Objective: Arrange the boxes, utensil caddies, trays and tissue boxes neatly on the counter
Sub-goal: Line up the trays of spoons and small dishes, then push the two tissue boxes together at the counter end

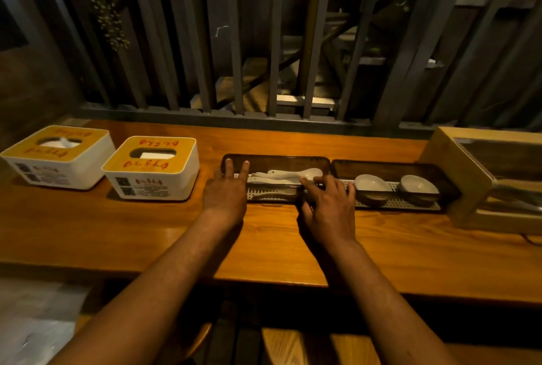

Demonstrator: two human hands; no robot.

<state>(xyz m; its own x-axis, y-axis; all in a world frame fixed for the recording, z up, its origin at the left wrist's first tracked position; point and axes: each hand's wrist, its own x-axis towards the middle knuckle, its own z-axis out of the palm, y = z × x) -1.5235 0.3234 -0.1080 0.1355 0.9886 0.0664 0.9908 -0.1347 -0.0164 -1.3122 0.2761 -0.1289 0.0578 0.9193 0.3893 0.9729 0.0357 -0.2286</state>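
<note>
On the dark spoon tray (275, 163), the left hand's (225, 193) fingers (245, 168) lie straight and spread over its left end, grasping nothing. The right hand (330, 203) curls its fingers over the tray's right end, beside white ceramic spoons (289, 176). A second tray (390, 168) with two white bowls (370, 184) touches it on the right. Two tissue boxes (152, 168) bear red writing, too blurred to read. A wooden box (457, 171) stands far right on the surface (264, 235).
</note>
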